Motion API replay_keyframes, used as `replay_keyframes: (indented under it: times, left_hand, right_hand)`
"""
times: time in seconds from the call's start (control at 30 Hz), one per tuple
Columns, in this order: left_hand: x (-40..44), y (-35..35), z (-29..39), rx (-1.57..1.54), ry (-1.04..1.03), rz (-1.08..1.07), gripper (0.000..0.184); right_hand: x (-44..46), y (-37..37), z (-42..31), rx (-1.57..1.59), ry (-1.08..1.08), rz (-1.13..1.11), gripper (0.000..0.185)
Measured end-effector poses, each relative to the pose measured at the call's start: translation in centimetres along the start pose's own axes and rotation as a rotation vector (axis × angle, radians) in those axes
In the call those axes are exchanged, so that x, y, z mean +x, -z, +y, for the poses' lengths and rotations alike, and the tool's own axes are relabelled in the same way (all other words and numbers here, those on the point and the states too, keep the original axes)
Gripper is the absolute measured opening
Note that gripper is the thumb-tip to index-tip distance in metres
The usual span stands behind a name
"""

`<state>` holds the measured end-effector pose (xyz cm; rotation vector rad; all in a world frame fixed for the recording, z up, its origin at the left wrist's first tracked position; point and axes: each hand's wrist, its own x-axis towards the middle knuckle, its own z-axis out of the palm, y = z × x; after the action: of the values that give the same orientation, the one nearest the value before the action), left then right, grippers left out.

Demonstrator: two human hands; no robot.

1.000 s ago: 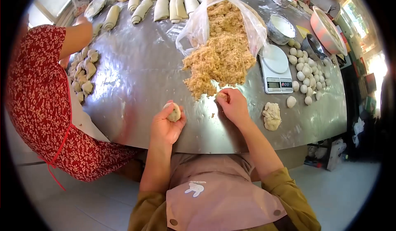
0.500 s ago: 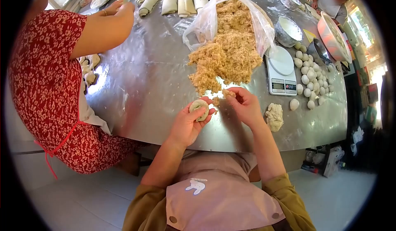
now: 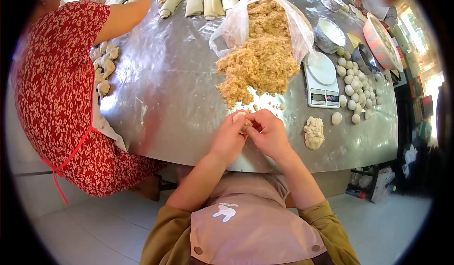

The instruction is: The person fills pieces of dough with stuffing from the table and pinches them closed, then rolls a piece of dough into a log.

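- Head view, centre of the frame: the left hand clamps a small dough piece between thumb and fingers.
- The right hand pinches the dough piece's right side, touching the left; fingers partly hide it, and it seems to hold some crumbly filling.
- Just above lies the filling heap.
- Right of centre: a dough lump, below a scale.

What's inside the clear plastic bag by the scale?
A crumbly tan mixture lies in the open plastic bag and spills onto the metal table. Anything beneath the mixture is covered; can't tell.
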<state>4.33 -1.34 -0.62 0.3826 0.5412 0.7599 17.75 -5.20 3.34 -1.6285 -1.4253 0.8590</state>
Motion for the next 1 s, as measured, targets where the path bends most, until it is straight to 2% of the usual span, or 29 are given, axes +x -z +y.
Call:
replay_keyframes:
  times: [0.13,0.23,0.37,0.43,0.53,0.63,0.73,0.77,0.87,0.97,1.0]
  left_hand:
    - [-0.9,-0.7,0.2,0.098,-0.025,0.087,0.028]
    - [-0.8,-1.0,0.3,0.181,-0.031,0.131,0.029]
    - [0.2,0.5,-1.2,0.310,-0.091,0.048,0.029]
    - [0.3,0.5,-0.9,0.259,-0.049,0.016,0.029]
    - [-0.1,0.2,0.3,0.171,0.018,0.027,0.031]
    - [-0.6,-0.1,1.3,0.038,0.047,-0.013,0.035]
    - [-1.4,-1.1,2.5,-0.091,0.149,-0.094,0.037]
    - [-1.6,-1.4,2.8,-0.128,0.204,-0.122,0.038]
    - [-1.1,0.7,1.3,-0.128,0.243,-0.289,0.040]
    - [-2.2,-1.1,2.5,0.002,0.245,-0.201,0.034]
    - [-2.0,-0.6,2.4,-0.004,0.236,-0.259,0.035]
  right_hand:
    - [-0.4,0.2,-0.6,0.261,-0.160,-0.053,0.024]
    - [-0.5,0.3,-0.4,0.357,-0.151,-0.059,0.022]
    - [-0.4,0.0,-1.1,0.149,-0.097,0.006,0.024]
    - [-0.4,-0.2,-0.8,0.119,-0.060,-0.004,0.027]
    - [-0.3,0.4,-0.2,0.433,-0.156,-0.069,0.034]
    - [-0.5,1.7,-0.1,0.233,-0.055,0.031,0.051]
    - [-0.8,2.3,-0.5,-0.288,0.321,0.026,0.069]
    - [-0.8,2.2,0.1,-0.201,0.358,-0.069,0.084]
    - [-1.0,0.6,0.7,-0.379,0.499,0.033,0.086]
    - [-1.0,-0.2,1.2,-0.496,0.568,0.077,0.079]
    - [-1.0,-0.4,1.3,-0.516,0.585,0.086,0.078]
